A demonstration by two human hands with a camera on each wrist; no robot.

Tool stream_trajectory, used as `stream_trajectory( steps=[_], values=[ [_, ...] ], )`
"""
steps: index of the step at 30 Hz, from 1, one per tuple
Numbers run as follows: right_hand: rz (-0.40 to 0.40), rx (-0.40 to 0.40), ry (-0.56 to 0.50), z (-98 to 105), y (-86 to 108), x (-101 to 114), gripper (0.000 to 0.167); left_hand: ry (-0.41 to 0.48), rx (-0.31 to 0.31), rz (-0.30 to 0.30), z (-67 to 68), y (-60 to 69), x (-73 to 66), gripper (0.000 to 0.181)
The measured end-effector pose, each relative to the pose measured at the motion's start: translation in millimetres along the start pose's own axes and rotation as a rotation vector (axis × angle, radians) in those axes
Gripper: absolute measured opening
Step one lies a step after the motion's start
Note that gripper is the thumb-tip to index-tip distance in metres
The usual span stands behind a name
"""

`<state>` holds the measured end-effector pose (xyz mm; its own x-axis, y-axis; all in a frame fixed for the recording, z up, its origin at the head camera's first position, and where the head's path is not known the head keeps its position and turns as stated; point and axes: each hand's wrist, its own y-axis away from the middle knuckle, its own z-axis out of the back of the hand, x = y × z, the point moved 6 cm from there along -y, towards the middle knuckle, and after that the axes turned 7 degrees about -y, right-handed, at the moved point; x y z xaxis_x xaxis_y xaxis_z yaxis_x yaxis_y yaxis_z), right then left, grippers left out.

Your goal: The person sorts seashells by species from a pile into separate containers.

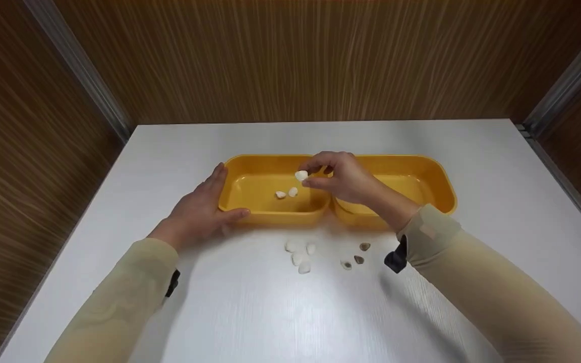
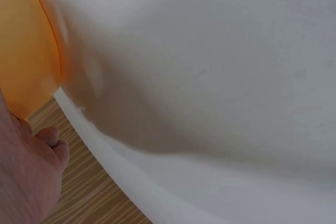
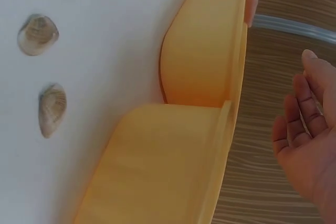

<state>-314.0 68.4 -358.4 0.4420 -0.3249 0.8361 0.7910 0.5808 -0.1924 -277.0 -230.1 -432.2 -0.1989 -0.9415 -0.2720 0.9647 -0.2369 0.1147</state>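
Observation:
My right hand (image 1: 343, 176) pinches a white shell (image 1: 301, 175) between thumb and fingers above the left yellow bin (image 1: 280, 218). In the right wrist view the fingers are bent, and the pinched shell cannot be seen. Two white shells, one (image 1: 293, 191) beside the other (image 1: 280, 194), lie on that bin's floor. My left hand (image 1: 197, 214) rests against the bin's left end, fingers along the side and thumb on the front rim. In the left wrist view only part of this hand (image 2: 34, 166) shows, next to the bin's wall.
A second yellow bin (image 1: 444, 189) adjoins on the right, partly behind my right forearm. Several white shells (image 1: 297, 259) lie on the white table (image 1: 250, 312) in front. Several brownish shells (image 3: 38, 34) lie right of them. Wood-grain panels (image 1: 290, 60) enclose the table's back and sides.

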Motion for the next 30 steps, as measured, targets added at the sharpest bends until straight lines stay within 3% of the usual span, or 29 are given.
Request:
stream_trajectory(
  steps=[6,15,30],
  values=[
    [-0.071,-0.014,-0.011,1,-8.9,-17,0.024,-0.014,-0.001,-0.018,-0.1,-1.0,-1.7,0.128],
    [-0.117,-0.011,-0.018,-1,-15.2,-36,0.021,-0.005,-0.003,-0.012,0.9,0.2,-3.0,0.128],
    [-0.181,0.020,-0.004,-8,-20.2,-49,0.023,-0.004,0.000,-0.009,1.2,1.8,-1.7,0.126]
  ],
)
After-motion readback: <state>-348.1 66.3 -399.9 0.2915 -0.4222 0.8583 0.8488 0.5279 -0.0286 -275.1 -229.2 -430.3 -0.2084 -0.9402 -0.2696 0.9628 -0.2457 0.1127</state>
